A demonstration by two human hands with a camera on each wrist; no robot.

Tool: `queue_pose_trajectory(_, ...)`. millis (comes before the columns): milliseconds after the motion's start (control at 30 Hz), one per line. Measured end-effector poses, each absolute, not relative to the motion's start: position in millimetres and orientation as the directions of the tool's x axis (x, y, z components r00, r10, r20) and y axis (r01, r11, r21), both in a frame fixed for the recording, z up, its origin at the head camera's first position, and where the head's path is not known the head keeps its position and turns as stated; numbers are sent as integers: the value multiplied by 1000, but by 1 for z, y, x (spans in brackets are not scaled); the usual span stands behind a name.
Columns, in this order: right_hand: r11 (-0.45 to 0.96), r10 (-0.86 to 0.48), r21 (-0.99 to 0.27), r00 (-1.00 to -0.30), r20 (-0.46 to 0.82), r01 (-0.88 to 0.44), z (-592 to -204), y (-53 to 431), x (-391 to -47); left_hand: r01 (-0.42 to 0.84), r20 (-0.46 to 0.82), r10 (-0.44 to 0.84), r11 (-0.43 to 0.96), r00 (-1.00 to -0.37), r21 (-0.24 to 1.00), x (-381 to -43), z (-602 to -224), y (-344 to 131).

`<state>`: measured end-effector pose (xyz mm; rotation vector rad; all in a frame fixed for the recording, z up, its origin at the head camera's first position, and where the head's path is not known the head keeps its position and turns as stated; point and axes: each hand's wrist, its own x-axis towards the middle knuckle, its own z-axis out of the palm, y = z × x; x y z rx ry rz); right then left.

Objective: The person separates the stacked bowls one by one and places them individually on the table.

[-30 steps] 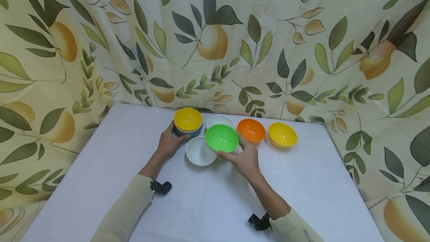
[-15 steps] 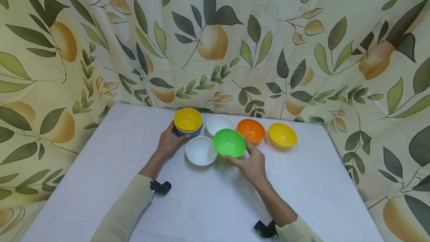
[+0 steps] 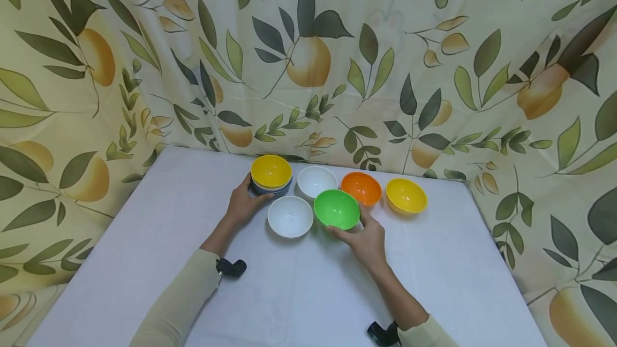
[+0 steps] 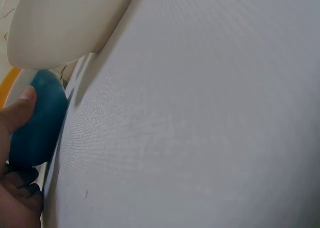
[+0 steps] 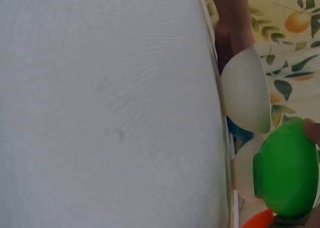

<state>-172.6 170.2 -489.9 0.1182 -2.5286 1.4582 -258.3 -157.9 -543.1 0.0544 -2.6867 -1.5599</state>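
My left hand (image 3: 242,203) grips a nested stack at the back left: a yellow bowl (image 3: 271,171) on top, a white one under it, and a blue bowl (image 4: 41,119) at the bottom. In the left wrist view the thumb presses on the blue bowl's side. My right hand (image 3: 367,238) holds a green bowl (image 3: 337,209) by its rim and side, thumb toward the front. Seen from the right wrist, the green bowl's base looks a little off the table. Just left of it stands a white bowl (image 3: 290,217), upright and apart from both hands.
Behind the green bowl stand another white bowl (image 3: 316,181) and an orange bowl (image 3: 361,188). A second yellow bowl (image 3: 406,196) is farther right. All rest on a white-covered table (image 3: 270,293), with a leaf-and-fruit patterned curtain (image 3: 308,111) behind its back edge.
My right hand has carried the green bowl rightward and toward me, away from above the front white bowl, and lowered it slightly. My left hand stays on the stack.
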Motion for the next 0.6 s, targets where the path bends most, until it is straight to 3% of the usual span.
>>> queue_pose_trajectory(600, 511, 37, -849, -984, 175, -132, -501, 176, -166, -26, -1, -51, 491, -999, 871, -257, -541, -156)
